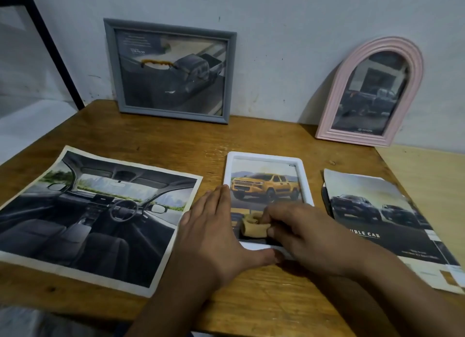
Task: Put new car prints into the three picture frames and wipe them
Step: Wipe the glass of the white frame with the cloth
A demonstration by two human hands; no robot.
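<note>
A white frame (266,156) lies flat on the wooden table (176,140), holding a print of a yellow pickup. My right hand (309,233) presses a small tan cloth (253,227) onto the lower part of its glass. My left hand (214,226) lies flat on the frame's left edge and bottom corner, fingers together, thumb along the bottom rim. A grey rectangular frame (171,71) and a pink arched frame (372,92) lean against the wall at the back, each with a dark truck print inside.
A large loose print of a car interior (85,210) lies on the left of the table. A brochure with dark trucks (385,223) lies on the right, near the table's edge. A black metal post (50,47) stands at the far left.
</note>
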